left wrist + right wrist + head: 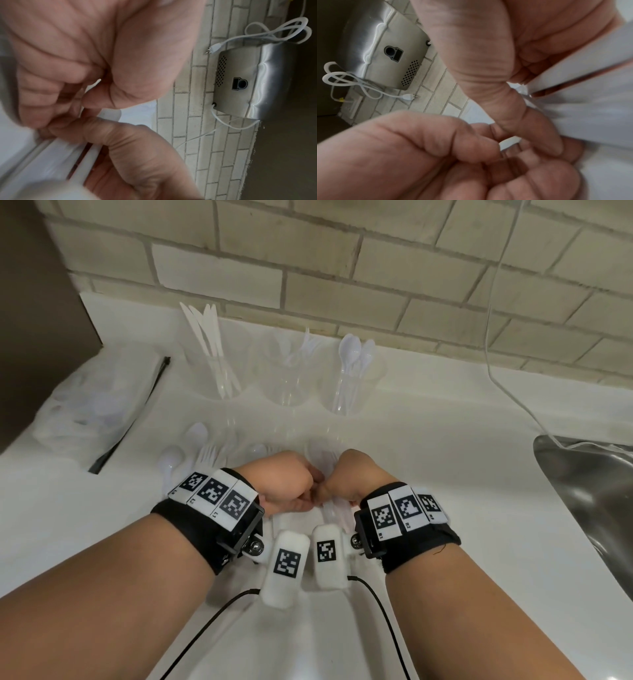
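My two hands meet over the white counter (pixel 445 460). My right hand (pixel 342 477) grips a bundle of white plastic cutlery (pixel 335 513), whose handles run out past its thumb (pixel 580 67). My left hand (pixel 291 487) has its fingers curled and pinches the end of one white piece (pixel 109 113) from that bundle. Which kind of utensil it is stays hidden by the fingers. At the back stand three clear cups: one with knives (pixel 219 371), one with forks (pixel 289 371), one with spoons (pixel 351 378).
Loose white spoons and forks (pixel 191 453) lie on the counter left of my hands. A clear plastic bag (pixel 92 402) of more cutlery lies at the far left. A steel sink (pixel 592 484) is at the right. A white cord (pixel 493 337) hangs down the brick wall.
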Demonstrator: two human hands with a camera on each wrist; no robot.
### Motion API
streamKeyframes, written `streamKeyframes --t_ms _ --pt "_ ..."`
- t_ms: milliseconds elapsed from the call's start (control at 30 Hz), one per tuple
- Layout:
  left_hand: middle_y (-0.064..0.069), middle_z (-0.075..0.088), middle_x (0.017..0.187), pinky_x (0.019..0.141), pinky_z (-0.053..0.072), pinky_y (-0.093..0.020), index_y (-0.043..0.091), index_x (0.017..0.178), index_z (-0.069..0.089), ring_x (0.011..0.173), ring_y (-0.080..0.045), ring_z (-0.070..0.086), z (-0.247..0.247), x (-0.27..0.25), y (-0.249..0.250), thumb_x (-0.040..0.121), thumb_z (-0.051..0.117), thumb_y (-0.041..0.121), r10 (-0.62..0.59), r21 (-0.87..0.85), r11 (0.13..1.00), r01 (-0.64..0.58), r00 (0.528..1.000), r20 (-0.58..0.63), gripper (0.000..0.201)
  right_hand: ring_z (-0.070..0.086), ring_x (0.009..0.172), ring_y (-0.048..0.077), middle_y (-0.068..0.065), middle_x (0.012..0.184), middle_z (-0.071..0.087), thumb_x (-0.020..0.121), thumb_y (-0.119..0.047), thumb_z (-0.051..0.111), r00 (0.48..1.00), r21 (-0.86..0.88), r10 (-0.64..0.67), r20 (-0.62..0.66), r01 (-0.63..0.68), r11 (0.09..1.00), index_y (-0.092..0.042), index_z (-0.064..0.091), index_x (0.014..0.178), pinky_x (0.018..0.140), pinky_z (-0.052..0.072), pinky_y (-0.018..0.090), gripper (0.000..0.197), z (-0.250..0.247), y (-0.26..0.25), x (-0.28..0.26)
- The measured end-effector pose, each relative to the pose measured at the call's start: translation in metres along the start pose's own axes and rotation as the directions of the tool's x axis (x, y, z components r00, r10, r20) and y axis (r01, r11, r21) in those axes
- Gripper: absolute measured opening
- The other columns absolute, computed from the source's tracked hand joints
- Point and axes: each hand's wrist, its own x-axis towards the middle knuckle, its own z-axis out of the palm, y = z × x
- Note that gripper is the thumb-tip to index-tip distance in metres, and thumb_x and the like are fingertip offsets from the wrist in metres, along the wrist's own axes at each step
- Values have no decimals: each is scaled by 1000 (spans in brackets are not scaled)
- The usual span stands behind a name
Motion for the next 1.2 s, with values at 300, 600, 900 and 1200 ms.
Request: streamKeyframes --t_ms 300,600,900,1200 --pt "-9 56 81 91 49 -40 4 91 53 80 -22 57 5 -3 1 90 41 -7 5 -80 997 -7 1000 -29 16 60 93 23 9 98 61 79 -17 76 1000 -28 -14 11 14 1000 -1 61 109 79 49 29 38 -2 1 -1" --pt "-5 52 76 77 53 -31 -1 107 57 68 -13 53 5 -10 4 90 41 -8 71 -32 997 -74 993 -94 25 62 105 30 14 109 61 88 -8 58 998 42 -57 -7 58 997 1 52 122 75 47 30 36 4 -5 -2" --pt "-12 65 113 77 45 -31 8 120 53 97 -21 60 -3 -15 5 92 38 -8 86 -153 984 -96 994 -67 35 59 113 31 14 130 56 80 -11 68 998 300 -54 -12 55 952 -7 37 140 91 53 40 68 0 5 9" --pt "-17 57 112 91 46 -50 8 115 59 104 -35 56 -43 -24 -5 90 48 45 81 -721 692 -39 996 24 45 67 72 23 6 87 58 92 6 54 837 873 -386 -389 468 135 -5 46 117 73 57 44 28 -50 -33 -33"
